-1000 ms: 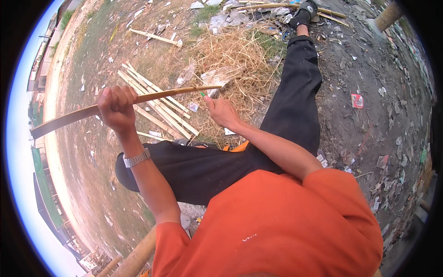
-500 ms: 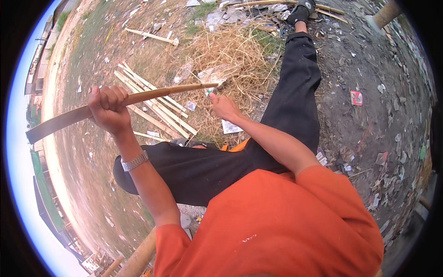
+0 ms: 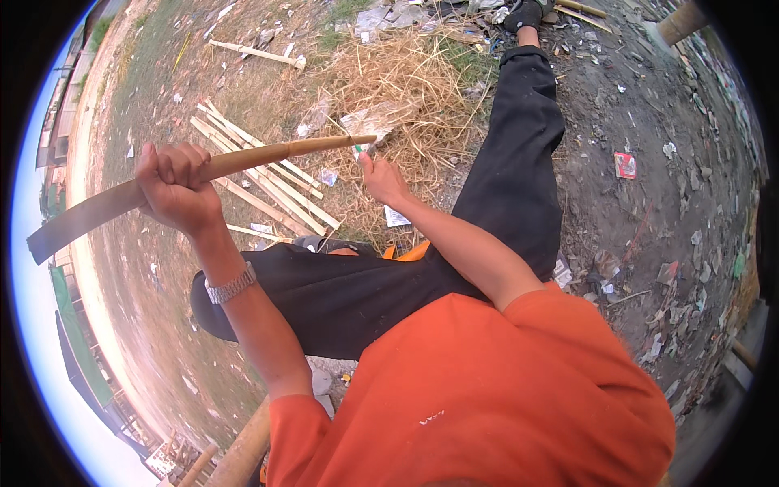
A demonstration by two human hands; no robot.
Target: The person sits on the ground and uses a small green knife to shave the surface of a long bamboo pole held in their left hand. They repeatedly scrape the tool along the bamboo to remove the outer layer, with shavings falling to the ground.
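Gripping a long, curved, tan bamboo strip (image 3: 268, 154), the left hand (image 3: 177, 180) has its fingers curled firmly round it, between the middle and the broad, flat end. The strip slants through the air above the ground, its tapered end beside the right hand (image 3: 384, 180). There the fingers are closed on a small green-and-white tool (image 3: 358, 151), mostly hidden; whether it touches the strip or has a sharp edge, I cannot tell. If it is a blade, a slip off the tapered end could nick the right thumb. Only the left hand visibly supports the strip, so a push at the far end could twist it within that hold, and a rough edge could splinter the palm. Too much force might snap the thin tip above the dry, straw-coloured heap of fibres (image 3: 406, 81).
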